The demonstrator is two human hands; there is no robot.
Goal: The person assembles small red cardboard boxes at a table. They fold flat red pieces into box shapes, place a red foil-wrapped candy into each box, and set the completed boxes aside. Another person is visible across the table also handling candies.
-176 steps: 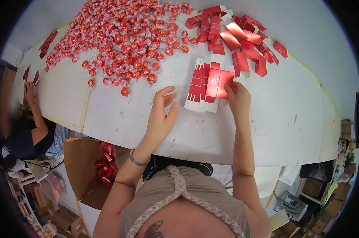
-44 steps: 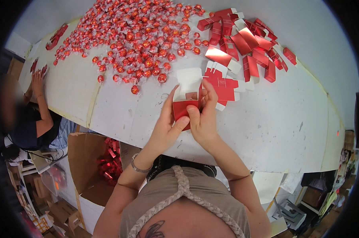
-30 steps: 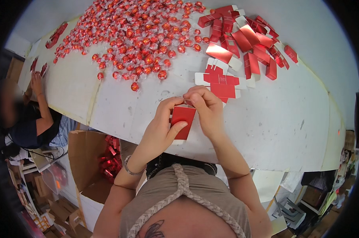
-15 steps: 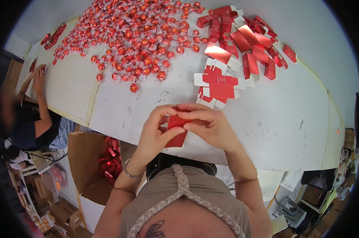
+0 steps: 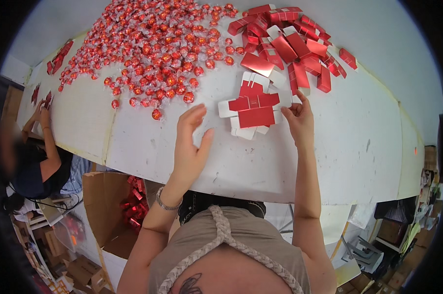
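Observation:
My left hand is raised over the white table, its fingers apart and nothing in them. My right hand reaches farther out, its thumb and forefinger spread beside the right flap of a flat, unfolded red-and-white carton. I see nothing held in it. This carton lies on top of other flat cartons, whose white edges stick out beneath. Just beyond my right fingertips is a pile of folded red boxes. Left of the flat cartons, red-wrapped candies with clear twisted ends spread in a large heap.
A cardboard box below the table's front edge holds shiny red pieces. At the far left a co-worker's hands work near small red boxes. More red boxes lie behind them. A grey stool stands lower right.
The red box that both hands held has left them; where it lies I cannot tell. My hands have parted: the right moved out to the flat cartons, the left back and open.

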